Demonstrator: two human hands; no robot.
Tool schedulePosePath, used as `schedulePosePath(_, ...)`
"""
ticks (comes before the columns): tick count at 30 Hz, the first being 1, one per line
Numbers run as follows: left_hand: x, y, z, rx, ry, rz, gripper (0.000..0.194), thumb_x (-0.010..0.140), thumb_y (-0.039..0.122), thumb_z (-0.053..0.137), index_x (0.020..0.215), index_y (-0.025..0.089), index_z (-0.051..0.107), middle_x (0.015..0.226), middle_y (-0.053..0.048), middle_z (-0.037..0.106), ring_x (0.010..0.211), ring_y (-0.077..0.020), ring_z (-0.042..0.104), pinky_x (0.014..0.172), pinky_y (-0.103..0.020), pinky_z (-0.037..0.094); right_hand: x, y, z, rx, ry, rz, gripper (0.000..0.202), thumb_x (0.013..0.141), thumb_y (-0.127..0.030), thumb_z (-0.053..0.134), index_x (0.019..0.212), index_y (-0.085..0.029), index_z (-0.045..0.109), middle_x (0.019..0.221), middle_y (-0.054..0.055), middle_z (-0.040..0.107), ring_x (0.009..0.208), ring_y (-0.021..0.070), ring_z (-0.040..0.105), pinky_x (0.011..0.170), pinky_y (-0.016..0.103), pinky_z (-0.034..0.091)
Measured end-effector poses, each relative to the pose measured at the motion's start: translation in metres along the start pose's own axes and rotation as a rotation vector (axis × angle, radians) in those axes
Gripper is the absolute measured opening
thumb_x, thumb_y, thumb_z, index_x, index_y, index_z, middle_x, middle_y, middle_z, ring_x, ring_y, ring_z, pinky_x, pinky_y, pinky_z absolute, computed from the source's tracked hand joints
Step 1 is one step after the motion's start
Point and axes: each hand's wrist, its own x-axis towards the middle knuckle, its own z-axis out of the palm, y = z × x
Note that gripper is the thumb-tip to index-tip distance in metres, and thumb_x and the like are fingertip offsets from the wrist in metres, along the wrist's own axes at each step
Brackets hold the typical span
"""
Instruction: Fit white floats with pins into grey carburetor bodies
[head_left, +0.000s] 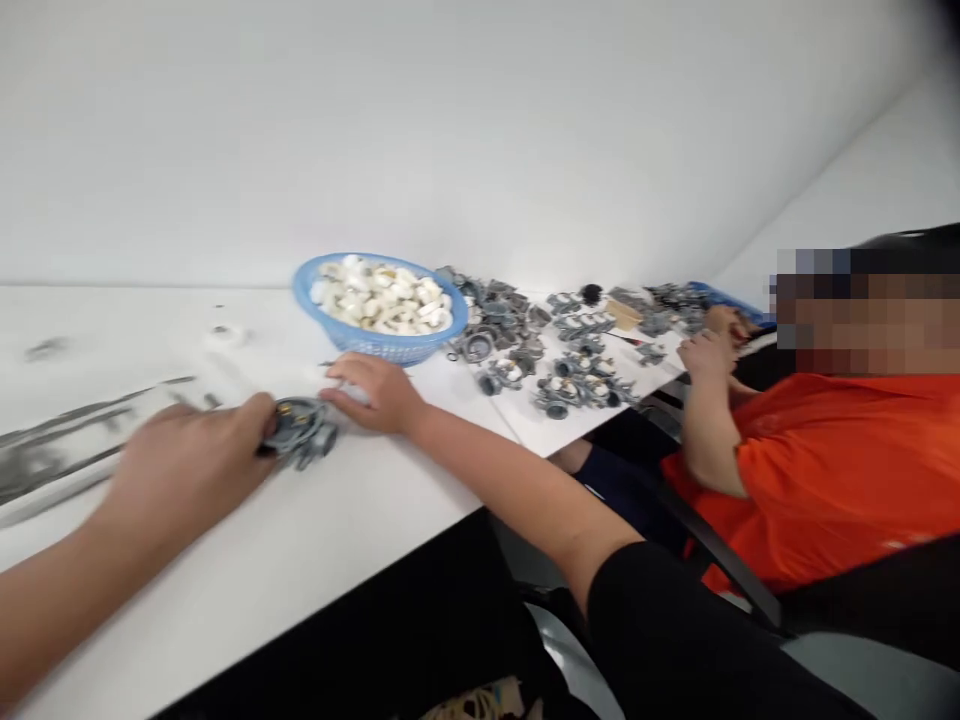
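Observation:
My left hand [199,445] is closed on a grey round plastic housing [300,428] with small brass-coloured bits inside, held low over the white table. Just right of it, my right hand [381,395] is closed, thumb and fingers curled toward each other beside the housing. Something pale shows between those fingers, but blur hides what it is. Behind my right hand stands a blue plastic basket [379,345] heaped with white rounded parts [382,297]. A white ring-shaped piece, perhaps a tape roll [225,337], lies beyond my left hand.
Grey housings [491,315] lie piled right of the basket, with several grey-and-white assemblies [581,380] nearer the table edge. On the left is a blurred grey metal frame or rail [67,440]. A co-worker in an orange shirt [840,480] sits at right, hands over the table.

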Motion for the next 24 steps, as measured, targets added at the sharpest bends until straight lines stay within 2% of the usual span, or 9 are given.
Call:
schedulePosePath(1,0.002,0.0,-0.003,0.098,-0.027,0.002,0.016,0.092,0.028,0.048,0.096,0.016,0.058,0.066,-0.002,0.066,0.07,-0.0275,0.065,0.07,-0.033,0.043,0.0,0.002,0.001,0.011,0.014,-0.013,0.031,0.102,-0.042,0.056,0.109,-0.014,0.068,0.112,0.013,0.074,0.108,0.0165,0.069,0.097,0.026,0.054)
schedulePosePath(3,0.006,0.002,-0.006,0.137,-0.048,0.043,0.017,0.092,0.025,0.044,0.097,0.017,0.058,0.07,-0.005,0.07,0.07,-0.0281,0.067,0.069,-0.033,0.04,0.001,0.005,0.002,0.033,0.048,0.006,0.024,0.101,-0.038,0.057,0.107,-0.017,0.066,0.11,0.012,0.073,0.103,0.0163,0.069,0.091,0.026,0.055)
schedulePosePath(6,0.01,0.006,-0.008,0.111,-0.068,0.036,0.016,0.09,0.023,0.044,0.097,0.016,0.057,0.067,-0.007,0.07,0.068,-0.0304,0.069,0.069,-0.037,0.041,0.001,0.008,0.003,0.093,0.082,0.001,0.016,0.1,-0.033,0.055,0.103,-0.019,0.063,0.103,0.013,0.072,0.096,0.0171,0.067,0.084,0.029,0.056)
schedulePosePath(10,0.007,0.006,-0.007,0.042,-0.039,0.072,0.02,0.088,0.026,0.045,0.101,0.015,0.056,0.072,-0.008,0.073,0.066,-0.03,0.069,0.073,-0.042,0.044,0.0,0.009,0.002,0.157,0.108,-0.012,0.019,0.101,-0.036,0.051,0.097,-0.02,0.061,0.098,0.013,0.07,0.092,0.0174,0.066,0.08,0.031,0.055)
schedulePosePath(16,0.004,0.004,-0.002,0.0,0.053,0.12,0.024,0.092,0.03,0.043,0.107,0.015,0.055,0.065,-0.003,0.07,0.057,-0.0251,0.064,0.069,-0.039,0.044,0.0,0.012,0.001,0.225,0.136,0.007,0.018,0.096,-0.039,0.051,0.091,-0.022,0.056,0.099,0.013,0.071,0.094,0.0202,0.067,0.08,0.035,0.054)
schedulePosePath(20,0.003,0.002,0.001,0.006,0.13,0.131,0.024,0.096,0.034,0.041,0.1,0.018,0.059,0.055,0.001,0.063,0.051,-0.024,0.06,0.059,-0.034,0.038,0.0,0.014,-0.001,0.262,0.17,0.029,0.015,0.092,-0.038,0.055,0.091,-0.023,0.055,0.101,0.01,0.072,0.093,0.0214,0.069,0.075,0.035,0.054)
schedulePosePath(24,0.002,-0.001,0.001,-0.004,0.212,0.172,0.021,0.093,0.035,0.047,0.089,0.021,0.062,0.051,0.002,0.06,0.05,-0.0228,0.059,0.057,-0.032,0.033,-0.001,0.01,-0.005,0.309,0.199,0.044,0.015,0.093,-0.037,0.057,0.097,-0.023,0.056,0.104,0.01,0.073,0.094,0.0211,0.07,0.075,0.034,0.055)
